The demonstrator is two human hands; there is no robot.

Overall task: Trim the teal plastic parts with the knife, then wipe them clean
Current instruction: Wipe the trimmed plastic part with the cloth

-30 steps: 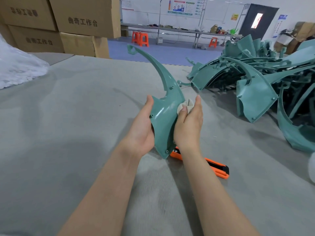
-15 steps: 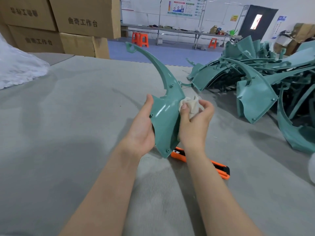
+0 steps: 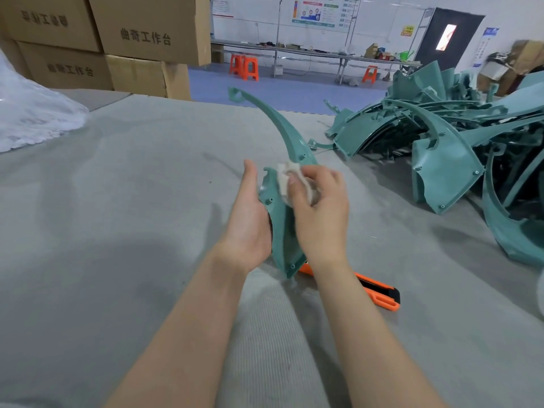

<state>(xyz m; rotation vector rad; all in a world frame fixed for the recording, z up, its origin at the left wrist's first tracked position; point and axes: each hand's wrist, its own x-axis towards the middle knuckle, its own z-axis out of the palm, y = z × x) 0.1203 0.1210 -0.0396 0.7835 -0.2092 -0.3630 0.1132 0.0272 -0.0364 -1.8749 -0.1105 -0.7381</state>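
Two bare forearms reach forward over a grey felt-covered table (image 3: 123, 237). Just past the right wrist an orange knife (image 3: 379, 291) lies flat on the felt, one end hidden under the lower tip of the teal part (image 3: 284, 245). This part stands nearly upright between the hands, its lower tip close to the felt and its long curved arm sweeping up and away to the left. The left hand (image 3: 250, 225) holds it from the left side, thumb stretched up along the edge and fingers tucked out of sight behind it. The right hand (image 3: 321, 219), somewhat blurred, has its fingers curled around a small white cloth (image 3: 284, 179), pressing it against the upper face of the part. Farther right on the table sits a heap of teal parts (image 3: 441, 160). A white plastic bag (image 3: 29, 119) lies at the far left, with stacked cardboard boxes (image 3: 147, 33) behind it. Beyond the table are orange stools (image 3: 244, 67) and a long workbench (image 3: 309, 53).
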